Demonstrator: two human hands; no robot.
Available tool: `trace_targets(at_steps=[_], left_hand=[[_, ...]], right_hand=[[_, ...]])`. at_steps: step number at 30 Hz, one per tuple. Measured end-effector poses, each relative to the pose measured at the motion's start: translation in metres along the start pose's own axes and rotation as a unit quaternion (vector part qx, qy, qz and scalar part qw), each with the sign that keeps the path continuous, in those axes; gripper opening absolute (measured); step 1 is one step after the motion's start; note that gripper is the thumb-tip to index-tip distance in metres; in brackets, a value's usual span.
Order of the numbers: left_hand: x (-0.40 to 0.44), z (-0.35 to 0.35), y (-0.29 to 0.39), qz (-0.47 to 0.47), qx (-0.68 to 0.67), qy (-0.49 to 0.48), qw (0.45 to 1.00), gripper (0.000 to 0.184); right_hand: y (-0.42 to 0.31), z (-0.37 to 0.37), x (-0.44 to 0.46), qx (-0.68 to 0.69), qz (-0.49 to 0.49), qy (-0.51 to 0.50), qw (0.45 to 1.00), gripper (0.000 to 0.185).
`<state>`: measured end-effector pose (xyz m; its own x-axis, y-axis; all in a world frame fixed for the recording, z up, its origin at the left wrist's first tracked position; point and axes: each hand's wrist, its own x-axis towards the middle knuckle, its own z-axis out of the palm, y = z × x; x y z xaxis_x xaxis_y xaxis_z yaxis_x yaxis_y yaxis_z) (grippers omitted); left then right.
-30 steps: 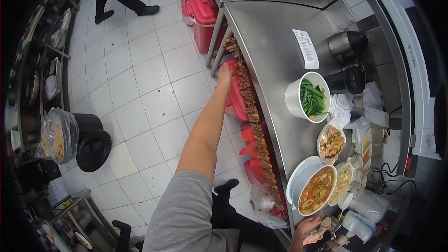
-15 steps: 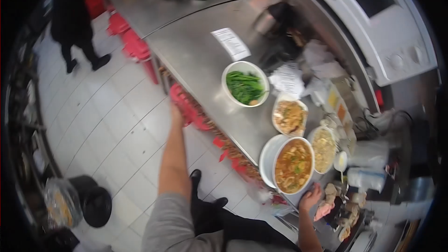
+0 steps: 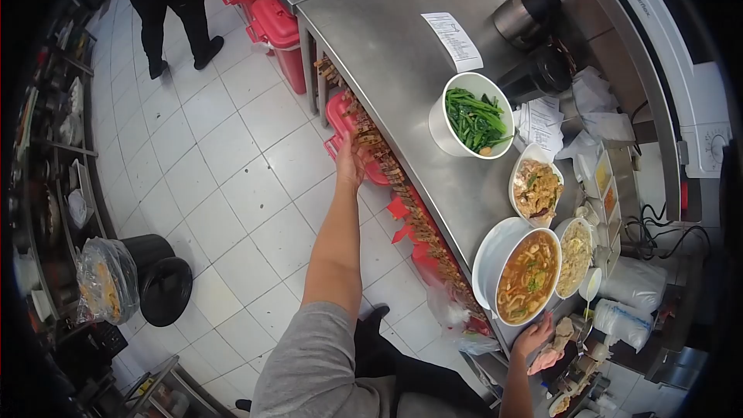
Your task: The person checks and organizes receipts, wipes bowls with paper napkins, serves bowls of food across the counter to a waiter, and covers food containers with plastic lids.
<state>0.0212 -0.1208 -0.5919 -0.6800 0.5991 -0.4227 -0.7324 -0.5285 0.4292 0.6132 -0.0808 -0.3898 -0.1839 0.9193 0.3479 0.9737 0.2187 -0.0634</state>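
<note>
My left hand (image 3: 352,162) reaches out beside the counter's long edge, over a red lidded bin (image 3: 338,112); its fingers look stretched out, with nothing visible in them. My right hand (image 3: 534,336) lies at the counter's near corner, fingers extended close to a large white bowl of orange-red soup (image 3: 529,277); I cannot tell whether they touch it. That bowl leans over another white bowl (image 3: 484,263). Behind it are a dish of fried food (image 3: 537,192) and a dish of pale yellow food (image 3: 574,258). Farther along stands a white tub of green vegetables (image 3: 476,122).
A printed slip (image 3: 452,41) lies on the steel counter (image 3: 379,54). Kettles (image 3: 526,19), condiment containers (image 3: 607,186) and plastic-wrapped stacks (image 3: 633,282) line the back. A person in black (image 3: 174,8) stands on the tiled floor. A black bin with its lid (image 3: 166,292) is at left.
My view has turned, so the counter and dishes sit farther right and the picture is sharper. My left hand shows nearer the counter edge; my right hand stays by the soup bowl.
</note>
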Motion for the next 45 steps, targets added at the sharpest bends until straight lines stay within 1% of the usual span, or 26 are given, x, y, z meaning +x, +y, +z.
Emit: trace_targets(at_steps=[2, 5, 8, 11, 14, 16, 17, 20, 23, 26, 29, 32, 35, 38, 41, 43, 44, 45], left_hand=[[-0.005, -0.003, 0.003, 0.031, 0.007, -0.014, 0.999, 0.036], [-0.004, -0.012, -0.002, 0.063, 0.03, 0.052, 0.996, 0.025], [0.001, -0.02, 0.005, 0.043, 0.026, 0.017, 0.999, 0.023], [0.006, -0.018, 0.013, 0.042, 0.047, 0.006, 0.998, 0.022], [-0.006, 0.007, 0.026, 0.026, 0.023, 0.068, 0.997, 0.023], [0.009, -0.012, 0.016, -0.029, 0.011, 0.04, 0.999, 0.029], [0.013, -0.01, 0.018, -0.055, 0.004, 0.024, 0.998, 0.033], [0.017, 0.0, 0.017, -0.112, 0.007, 0.047, 0.993, 0.041], [0.031, 0.01, 0.022, -0.125, -0.039, 0.03, 0.991, 0.051], [0.026, 0.029, 0.034, -0.016, 0.052, -0.016, 0.998, 0.051], [0.019, 0.023, 0.039, 0.039, 0.076, 0.031, 0.996, 0.045], [0.018, 0.014, 0.042, 0.046, 0.057, 0.051, 0.996, 0.034], [0.014, 0.017, 0.043, 0.09, 0.058, 0.026, 0.994, 0.026], [0.014, 0.014, 0.049, 0.08, 0.073, 0.038, 0.993, 0.027], [0.031, -0.011, 0.042, 0.152, 0.114, 0.069, 0.979, 0.035], [0.001, 0.006, 0.069, 0.157, 0.111, 0.158, 0.969, 0.023], [-0.009, 0.005, 0.073, 0.166, 0.086, 0.138, 0.973, 0.024], [-0.026, 0.014, 0.078, 0.165, 0.044, 0.146, 0.974, 0.022]], right_hand=[[-0.003, 0.0, 0.0, -0.005, 0.009, -0.002, 1.0, 0.044], [-0.002, 0.002, 0.0, 0.026, -0.002, 0.021, 0.999, 0.045], [-0.006, -0.002, 0.0, 0.016, 0.016, -0.001, 1.0, 0.044], [-0.003, 0.0, 0.001, 0.006, 0.003, 0.009, 1.0, 0.044], [-0.004, 0.0, 0.001, 0.011, -0.004, 0.013, 1.0, 0.044], [-0.005, -0.001, 0.001, 0.011, 0.004, 0.007, 1.0, 0.044], [-0.006, -0.001, 0.002, 0.011, 0.007, 0.006, 1.0, 0.044], [0.001, 0.002, 0.001, 0.006, 0.01, 0.002, 1.0, 0.044], [0.006, 0.006, 0.001, 0.013, 0.004, 0.01, 1.0, 0.044], [-0.003, 0.002, 0.002, 0.034, 0.026, 0.005, 0.999, 0.045], [0.001, 0.004, 0.002, 0.025, 0.015, 0.012, 0.999, 0.045], [-0.005, 0.001, 0.003, 0.014, 0.021, 0.006, 1.0, 0.045], [-0.003, 0.002, 0.003, 0.008, 0.011, 0.013, 1.0, 0.045], [-0.003, 0.001, 0.002, 0.004, 0.011, 0.011, 1.0, 0.045], [-0.007, 0.001, 0.001, -0.005, 0.006, 0.017, 1.0, 0.043], [0.002, 0.006, 0.001, 0.026, 0.0, 0.028, 0.999, 0.045], [-0.008, -0.001, 0.003, 0.021, 0.003, 0.029, 0.999, 0.045], [-0.021, -0.007, 0.004, 0.015, 0.006, 0.028, 0.999, 0.046]])
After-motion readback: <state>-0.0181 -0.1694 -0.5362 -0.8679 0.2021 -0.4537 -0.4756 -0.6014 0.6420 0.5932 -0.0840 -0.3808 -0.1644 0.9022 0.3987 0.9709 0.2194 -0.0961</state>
